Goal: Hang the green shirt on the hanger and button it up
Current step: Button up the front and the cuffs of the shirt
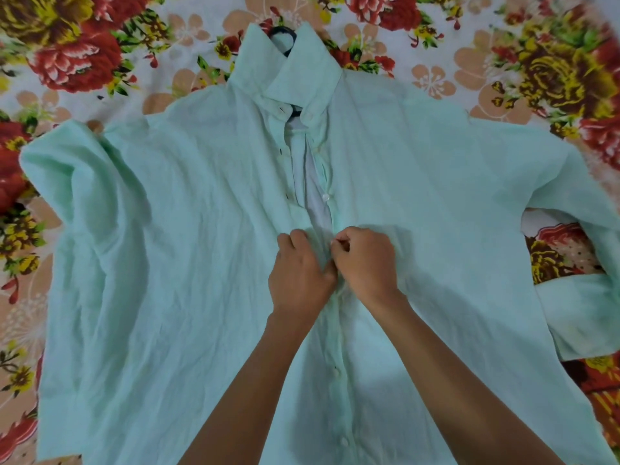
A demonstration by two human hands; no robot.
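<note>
The green shirt (208, 263) lies front-up on a floral bedsheet (503, 62), its hem cut off by the lower edge. Only dark slivers of the hanger (285, 38) show, at the collar. Both hands pinch the placket mid-chest: left hand (300, 273) and right hand (364, 261) touching, hiding whichever button they work. Above them the front gapes open.
</note>
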